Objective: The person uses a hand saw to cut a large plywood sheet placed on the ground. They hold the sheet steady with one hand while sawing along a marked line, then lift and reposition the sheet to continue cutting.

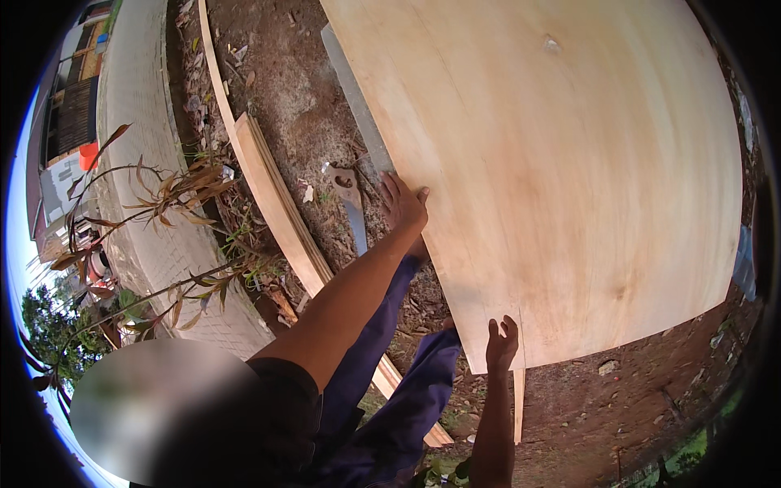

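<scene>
fingers of the right hand (pixel 501 342) curled over the near corner of the plywood sheet (pixel 561 163), thumb and fingertips hooked loosely on its edge rather than clamped. farther along the same edge, the left hand (pixel 403 205) lay flat with its fingers spread and pressed on the sheet's left edge, holding nothing else. judging by how things lay, the sheet was being steadied or shifted, with no cut begun across its face; a thin strip of wood (pixel 518 407) hung just below the near corner, though whether it had come off this sheet cannot be told. the sheet itself was broad, pale and smooth, with soft grain bands and a small knot near the far end, and it rested above bare ground (pixel 586 415) of reddish dirt, chips and dry leaves. just beside the left hand a handsaw (pixel 352 203) lay on the ground, grey blade pointing near, worn handle far. past it a long grey metal straightedge (pixel 358 102) ran along the sheet's left edge. farther left, stacked wood battens (pixel 277 203) lay beside a dry, brown-leaved plant (pixel 163 195) and a pale paved path (pixel 146 122).
</scene>
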A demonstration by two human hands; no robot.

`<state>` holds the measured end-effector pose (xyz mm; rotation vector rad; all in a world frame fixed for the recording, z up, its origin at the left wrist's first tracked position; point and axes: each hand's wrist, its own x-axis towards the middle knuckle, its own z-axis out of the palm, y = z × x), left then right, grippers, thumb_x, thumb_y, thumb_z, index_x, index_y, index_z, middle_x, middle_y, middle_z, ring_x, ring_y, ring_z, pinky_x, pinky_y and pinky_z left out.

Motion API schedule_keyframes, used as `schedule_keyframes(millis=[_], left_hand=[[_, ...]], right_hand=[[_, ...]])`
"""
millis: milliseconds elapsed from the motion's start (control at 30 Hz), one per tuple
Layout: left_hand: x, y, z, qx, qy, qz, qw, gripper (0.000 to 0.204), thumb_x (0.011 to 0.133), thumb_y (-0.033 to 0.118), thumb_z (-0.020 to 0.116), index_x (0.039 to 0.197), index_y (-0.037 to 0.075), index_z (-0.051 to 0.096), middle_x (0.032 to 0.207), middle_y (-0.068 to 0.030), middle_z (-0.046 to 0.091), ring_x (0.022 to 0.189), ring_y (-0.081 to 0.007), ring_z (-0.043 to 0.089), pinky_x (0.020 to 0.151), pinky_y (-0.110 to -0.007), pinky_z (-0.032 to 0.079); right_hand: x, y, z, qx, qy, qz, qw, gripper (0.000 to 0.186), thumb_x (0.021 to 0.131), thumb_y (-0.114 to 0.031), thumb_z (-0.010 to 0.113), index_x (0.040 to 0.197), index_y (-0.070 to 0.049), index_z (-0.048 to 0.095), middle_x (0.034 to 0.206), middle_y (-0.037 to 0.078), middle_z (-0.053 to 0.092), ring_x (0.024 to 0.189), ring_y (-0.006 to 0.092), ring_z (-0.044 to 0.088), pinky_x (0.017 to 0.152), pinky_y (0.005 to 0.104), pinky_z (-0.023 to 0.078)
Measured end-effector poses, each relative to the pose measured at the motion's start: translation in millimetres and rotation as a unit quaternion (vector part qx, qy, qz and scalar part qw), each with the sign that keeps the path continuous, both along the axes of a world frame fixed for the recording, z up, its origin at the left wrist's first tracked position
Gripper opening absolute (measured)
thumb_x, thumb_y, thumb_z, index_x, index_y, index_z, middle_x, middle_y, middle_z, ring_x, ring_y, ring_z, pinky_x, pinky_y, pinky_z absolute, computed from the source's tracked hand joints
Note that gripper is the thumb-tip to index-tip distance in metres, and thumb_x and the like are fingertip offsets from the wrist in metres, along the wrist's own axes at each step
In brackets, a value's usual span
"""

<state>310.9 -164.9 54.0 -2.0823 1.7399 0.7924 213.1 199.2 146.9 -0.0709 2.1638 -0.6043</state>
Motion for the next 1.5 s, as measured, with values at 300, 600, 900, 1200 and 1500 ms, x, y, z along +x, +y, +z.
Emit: schedule_keyframes(millis=[300, 600, 900, 1200, 1500], left_hand=[[-34.0, -76.0, 61.3, 0.006, -0.100, -0.442, 0.892, 0.131, 0.077, 0.063, 0.081, 0.167, 0.017, -0.001, 0.172, -0.0225, -0.008, 0.159, -0.0427, 0.000, 0.121, -0.071, 0.014], [-54.5, -107.9, 21.2, -0.003, -0.092, -0.645, 0.759, 0.157, 0.060, 0.066, 0.091, 0.163, 0.003, -0.008, 0.162, -0.0436, -0.007, 0.145, -0.0707, 0.009, 0.118, -0.071, 0.022], [-82.5, -97.4, 27.7, -0.006, -0.240, -0.709, 0.663, 0.160, 0.059, 0.075, 0.087, 0.157, -0.016, -0.002, 0.154, -0.0546, 0.006, 0.141, -0.0706, 0.024, 0.114, -0.071, 0.026], [-91.8, -90.5, 23.9, -0.001, -0.255, -0.705, 0.661, 0.162, 0.059, 0.074, 0.088, 0.153, -0.023, -0.003, 0.152, -0.0565, 0.006, 0.139, -0.0697, 0.031, 0.115, -0.067, 0.032], [-89.4, -91.8, 13.4, 0.013, -0.260, -0.708, 0.657, 0.164, 0.060, 0.074, 0.088, 0.152, -0.022, -0.007, 0.152, -0.0567, 0.002, 0.140, -0.0689, 0.029, 0.118, -0.063, 0.031]], right_hand=[[173.6, -68.5, -1.0, -0.058, -0.147, -0.070, 0.985, 0.039, 0.093, -0.025, 0.076, 0.119, 0.003, 0.067, 0.113, 0.022, 0.073, 0.107, 0.0325, 0.072, 0.091, 0.0400, 0.057], [160.0, -45.5, -8.5, 0.014, -0.137, -0.223, 0.965, 0.042, 0.096, -0.032, 0.071, 0.118, 0.004, 0.068, 0.111, 0.023, 0.074, 0.106, 0.0348, 0.073, 0.092, 0.0422, 0.055], [240.3, 7.7, -54.7, -0.022, -0.086, -0.422, 0.902, 0.037, 0.097, -0.025, 0.072, 0.117, 0.006, 0.068, 0.106, 0.017, 0.075, 0.100, 0.0242, 0.072, 0.086, 0.0349, 0.055], [337.9, -85.3, -81.2, -0.031, -0.167, -0.483, 0.859, 0.038, 0.090, -0.024, 0.075, 0.116, 0.004, 0.071, 0.097, 0.013, 0.075, 0.093, 0.0216, 0.071, 0.087, 0.0337, 0.053], [331.7, -106.8, -103.6, 0.021, -0.146, -0.636, 0.757, 0.030, 0.095, -0.024, 0.067, 0.111, 0.001, 0.073, 0.091, 0.013, 0.075, 0.083, 0.0248, 0.069, 0.079, 0.0393, 0.053]])
